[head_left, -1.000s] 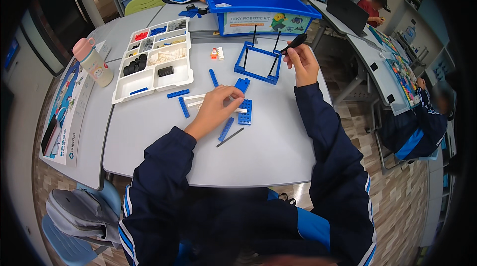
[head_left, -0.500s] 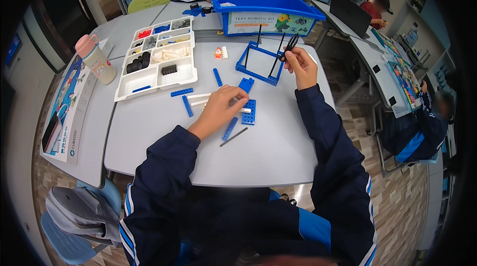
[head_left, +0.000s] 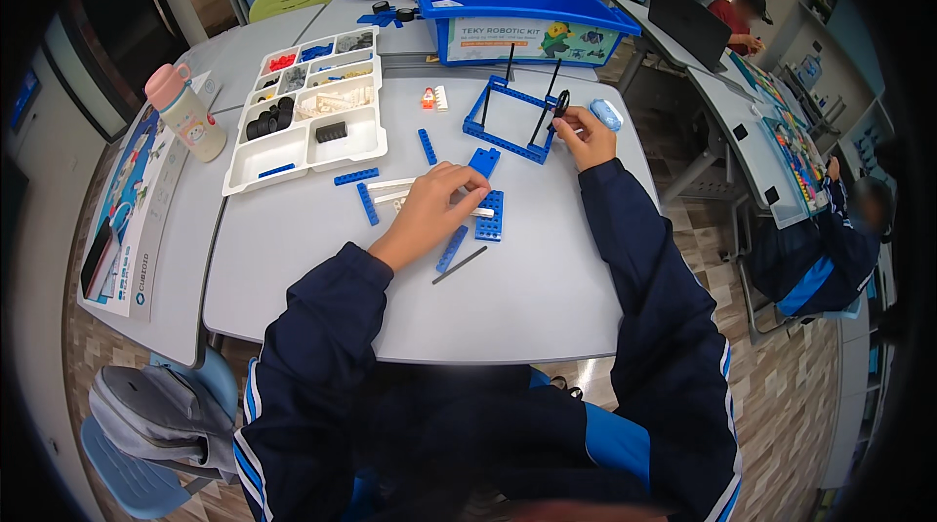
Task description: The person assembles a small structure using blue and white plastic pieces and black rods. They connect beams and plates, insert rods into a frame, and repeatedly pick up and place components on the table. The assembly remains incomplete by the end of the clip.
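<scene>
A rectangular frame of blue building beams (head_left: 508, 145), with thin black axles standing up from it, lies on the grey table. At its right side my right hand (head_left: 589, 139) is closed, fingertips pinching a small black piece (head_left: 562, 104) whose exact kind is unclear. My left hand (head_left: 439, 205) rests nearer to me with its fingers curled in. What it grips, if anything, is hidden. White beams (head_left: 392, 186) pass beneath it, one end showing beyond the fingertips over a blue studded brick (head_left: 490, 220). Close by lie a blue plate (head_left: 484, 162) and a loose dark axle (head_left: 459, 265).
A white sorting tray (head_left: 363, 143) of parts stands left, near a pink-capped bottle (head_left: 187, 114). Behind is a large blue bin (head_left: 527, 5), with another person beyond. Several loose blue beams (head_left: 356, 177) and a small figure (head_left: 427, 100) lie between. A blue-and-white object (head_left: 607, 114) sits right.
My right hand has moved slightly down and left with the black piece, which now shows narrower beside the frame. The blue-and-white object behind that hand has come into sight. My left hand stays put.
</scene>
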`<state>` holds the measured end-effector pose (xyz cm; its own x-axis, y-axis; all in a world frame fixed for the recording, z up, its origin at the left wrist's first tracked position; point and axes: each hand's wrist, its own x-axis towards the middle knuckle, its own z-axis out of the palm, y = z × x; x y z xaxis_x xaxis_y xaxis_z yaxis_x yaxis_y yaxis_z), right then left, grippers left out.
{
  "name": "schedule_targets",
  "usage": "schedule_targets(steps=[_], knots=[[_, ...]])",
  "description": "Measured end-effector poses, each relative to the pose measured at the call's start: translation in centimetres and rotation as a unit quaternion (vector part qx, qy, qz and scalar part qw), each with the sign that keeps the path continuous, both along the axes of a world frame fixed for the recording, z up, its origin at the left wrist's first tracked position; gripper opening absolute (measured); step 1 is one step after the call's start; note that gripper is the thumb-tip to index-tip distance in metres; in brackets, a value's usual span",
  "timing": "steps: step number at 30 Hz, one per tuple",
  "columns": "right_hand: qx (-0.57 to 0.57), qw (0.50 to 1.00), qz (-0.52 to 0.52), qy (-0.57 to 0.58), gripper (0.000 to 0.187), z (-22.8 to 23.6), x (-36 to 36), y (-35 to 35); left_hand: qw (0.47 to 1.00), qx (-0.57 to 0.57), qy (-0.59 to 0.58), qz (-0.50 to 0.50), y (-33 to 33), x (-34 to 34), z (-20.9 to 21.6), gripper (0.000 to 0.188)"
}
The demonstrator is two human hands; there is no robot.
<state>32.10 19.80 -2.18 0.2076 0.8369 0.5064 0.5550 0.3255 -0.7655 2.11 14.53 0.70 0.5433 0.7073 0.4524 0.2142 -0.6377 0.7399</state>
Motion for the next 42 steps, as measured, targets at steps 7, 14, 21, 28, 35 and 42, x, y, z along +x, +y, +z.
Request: schedule_targets(steps=[7,14,21,28,35,42], knots=[[0.071,0.983,0.092,0.138,0.017,3.2,-3.3,-4.6,0.998,0.057,-0.006,0.01,-0.2,-0.1,0.6,0.025],[-0.048,0.941,0.294,0.162,0.013,4.9,-9.1,-10.5,0.992,0.067,-0.103,-0.008,-1.3,0.0,2.0,0.053],[-0.12,0.932,0.325,0.104,0.012,4.1,-10.5,-10.4,0.99,0.074,-0.119,-0.021,-0.9,-0.3,1.7,0.044],[-0.125,0.942,0.302,0.073,0.014,3.7,-10.5,-10.5,0.99,0.11,-0.089,-0.004,-0.5,-0.8,1.6,0.038],[-0.117,0.944,0.303,0.06,0.016,3.6,-10.6,-10.5,0.993,0.098,-0.072,-0.007,-0.4,-1.1,1.8,0.032],[-0.123,0.935,0.32,0.094,0.013,3.2,-10.7,-9.8,0.975,-0.128,-0.173,-0.052,0.9,-1.6,1.7,0.016]])
